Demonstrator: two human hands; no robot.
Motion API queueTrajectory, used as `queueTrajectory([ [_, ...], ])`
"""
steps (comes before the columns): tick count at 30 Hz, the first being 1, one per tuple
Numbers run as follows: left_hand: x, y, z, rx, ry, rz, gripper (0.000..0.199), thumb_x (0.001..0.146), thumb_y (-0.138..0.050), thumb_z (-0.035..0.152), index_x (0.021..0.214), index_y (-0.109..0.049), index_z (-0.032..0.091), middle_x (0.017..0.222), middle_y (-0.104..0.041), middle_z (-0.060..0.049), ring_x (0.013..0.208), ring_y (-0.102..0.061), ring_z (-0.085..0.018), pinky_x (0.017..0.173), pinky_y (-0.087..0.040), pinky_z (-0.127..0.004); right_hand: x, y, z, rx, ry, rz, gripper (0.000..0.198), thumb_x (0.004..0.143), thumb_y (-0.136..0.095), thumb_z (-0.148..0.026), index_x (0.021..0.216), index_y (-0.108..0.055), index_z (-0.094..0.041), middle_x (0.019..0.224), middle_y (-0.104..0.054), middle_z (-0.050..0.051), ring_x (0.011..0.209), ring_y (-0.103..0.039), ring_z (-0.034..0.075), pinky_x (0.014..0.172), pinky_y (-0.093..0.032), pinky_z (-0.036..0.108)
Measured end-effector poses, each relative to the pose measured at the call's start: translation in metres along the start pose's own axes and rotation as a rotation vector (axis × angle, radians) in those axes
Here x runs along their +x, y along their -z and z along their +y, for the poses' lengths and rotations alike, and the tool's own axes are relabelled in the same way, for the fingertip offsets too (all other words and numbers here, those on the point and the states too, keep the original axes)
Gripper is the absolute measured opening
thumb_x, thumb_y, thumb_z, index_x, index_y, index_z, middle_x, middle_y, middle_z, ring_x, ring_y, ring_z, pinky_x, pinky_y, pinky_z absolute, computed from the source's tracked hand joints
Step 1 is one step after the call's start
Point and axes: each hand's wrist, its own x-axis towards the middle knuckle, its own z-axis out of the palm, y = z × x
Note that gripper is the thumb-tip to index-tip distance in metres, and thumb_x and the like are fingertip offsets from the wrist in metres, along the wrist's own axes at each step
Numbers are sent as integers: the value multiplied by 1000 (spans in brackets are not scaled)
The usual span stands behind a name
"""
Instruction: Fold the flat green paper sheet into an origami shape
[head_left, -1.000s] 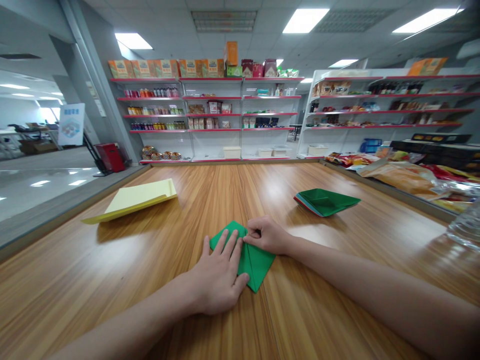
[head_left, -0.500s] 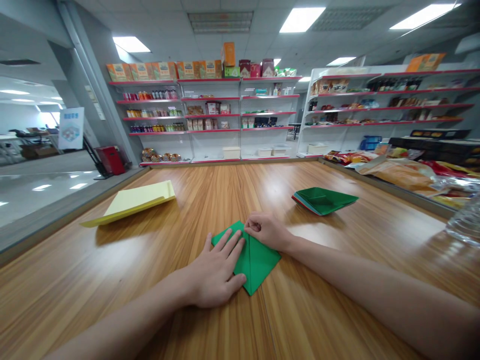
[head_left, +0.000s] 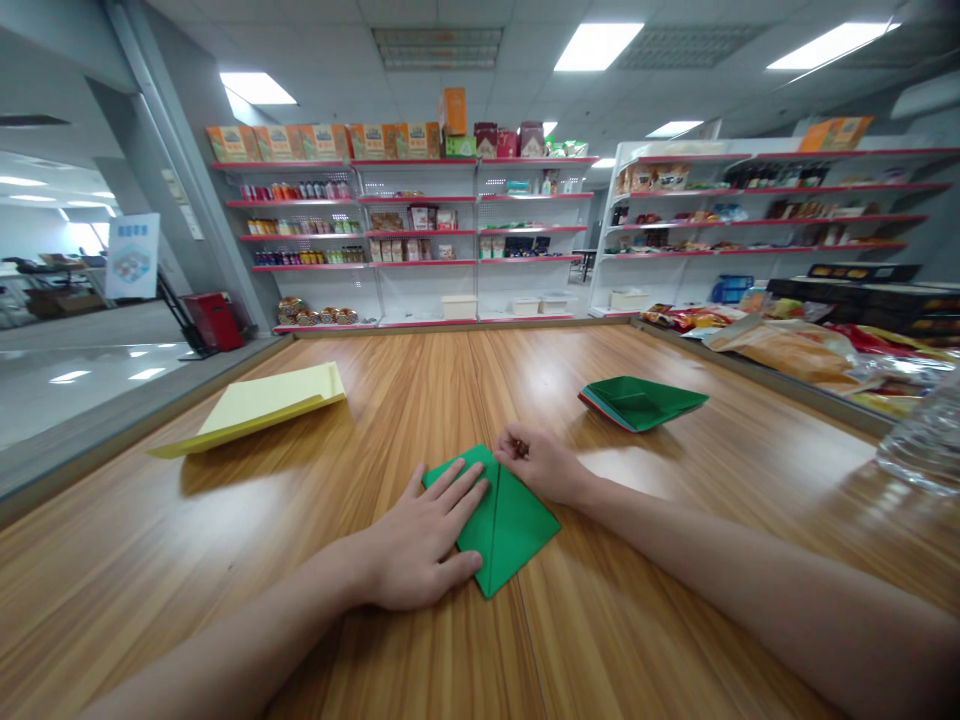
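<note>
A folded sheet of green origami paper (head_left: pixel 517 530) lies on the wooden table in front of me, a crease line running down its middle. My left hand (head_left: pixel 416 545) rests flat on its left part, fingers spread, covering that side. At the sheet's upper right edge is my right hand (head_left: pixel 544 462), with its fingers curled together and the fingertips at or just beside the paper. A small dark patch shows inside the curled fingers; whether it is a shadow or an object, I cannot tell.
A pale yellow sheet or pad (head_left: pixel 262 400) lies to the left, one edge raised. On the right sits a stack of coloured paper (head_left: pixel 645 402), green on top. Clear plastic (head_left: pixel 926 440) stands at the right edge, near packaged snacks (head_left: pixel 795 350). Stocked shelves (head_left: pixel 420 230) line the back.
My right hand has shifted slightly outward, from on top of the paper to its upper right edge. The left hand stays flat on the sheet. The camera view has moved a little.
</note>
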Motion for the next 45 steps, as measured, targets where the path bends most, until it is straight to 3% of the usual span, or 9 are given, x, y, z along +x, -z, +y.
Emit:
queueTrajectory([
  [6, 1, -3, -1, -24, 2, 69, 74, 90, -33, 60, 149, -6, 24, 155, -6, -7, 142, -4, -30, 111, -6, -59, -1, 6, -9, 395, -184, -81, 24, 81, -50, -42, 86, -37, -23, 57, -30, -8, 43, -29, 10, 41, -25, 23],
  [11, 1, -2, -1, -40, 2, 82, 75, 89, -36, 59, 149, -7, 24, 155, -8, -7, 142, -6, -30, 111, -6, -60, -2, 8, -14, 468, -249, -149, 28, 80, -52, -46, 85, -42, -21, 57, -29, -8, 43, -28, 9, 39, -23, 22],
  [16, 1, -2, 0, -39, 10, 81, 75, 89, -35, 60, 149, -8, 24, 155, -8, -6, 142, -6, -29, 111, -6, -60, -3, 5, -11, 274, -244, -122, 31, 81, -54, -47, 70, -45, -19, 53, -36, -6, 43, -31, 8, 39, -21, 22],
  [21, 2, -3, -1, -31, 12, 89, 75, 89, -33, 62, 149, -6, 24, 155, -5, -6, 142, -6, -29, 111, -5, -60, -8, -2, -10, -106, -147, -55, 13, 70, -68, -26, 66, -63, -15, 56, -54, -1, 53, -45, 11, 50, -30, 23],
  [27, 2, -2, 0, -31, 9, 90, 74, 90, -32, 62, 149, -7, 25, 155, -6, -7, 142, -6, -29, 111, -5, -60, -7, 0, -9, -374, -80, -59, 9, 72, -60, -19, 69, -67, -14, 59, -62, 2, 56, -55, 13, 53, -35, 24],
  [45, 3, -8, -5, -64, -29, 121, 73, 90, -36, 59, 148, -8, 24, 154, -9, -9, 141, -7, -33, 108, -5, -64, -11, 6, -23, -497, -27, -310, 17, 73, -55, -21, 70, -69, -12, 54, -55, -3, 50, -46, 8, 45, -32, 18],
])
